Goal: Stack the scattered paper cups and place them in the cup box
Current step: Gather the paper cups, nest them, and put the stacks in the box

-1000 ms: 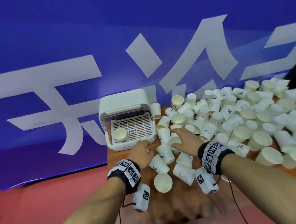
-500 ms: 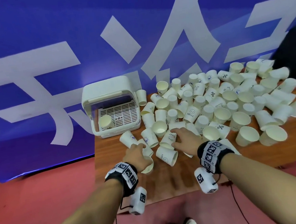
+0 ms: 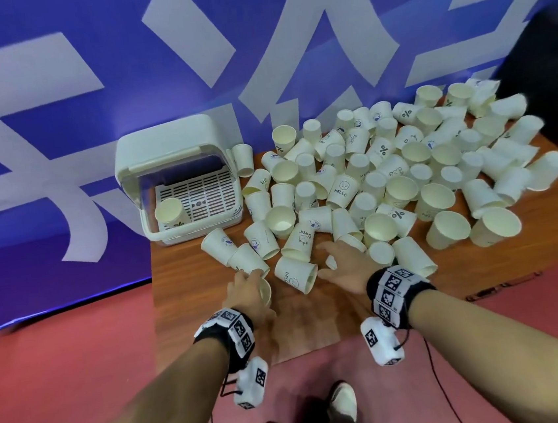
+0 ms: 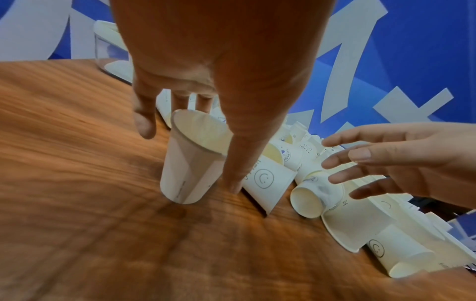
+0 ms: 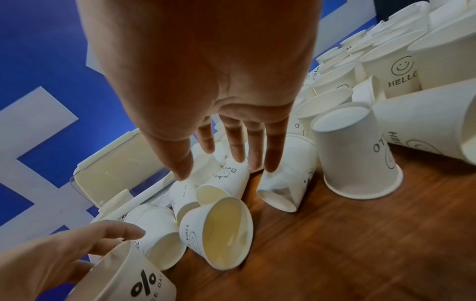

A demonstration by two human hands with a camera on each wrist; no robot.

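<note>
Holding a single white paper cup (image 4: 189, 160) upright now, the left hand (image 3: 246, 292) has thumb and fingers curled round its rim, just in front of the white plastic cup box with the slatted floor (image 3: 177, 177); half a second back that hand was only closing on a cup at the near edge of the pile. That one goes down as the base of a stack, by my reckoning. The right hand (image 3: 343, 266) has gone from resting flat on the heap to hovering with fingers spread wide, holding nothing, over the tipped white cup printed with a small face (image 3: 299, 242), to the right of the box and nearer the person. The head view has also tipped down, showing more of the brown wooden table (image 3: 310, 325) in front of the box. Inside the box, one cream paper cup (image 3: 170, 212) lies at the front left of the grille. The scattered white paper cups (image 3: 404, 170) spread well out to the right of the box, so nearly all the task remains. Next should be a pick by the right hand and a drop into the held cup.
</note>
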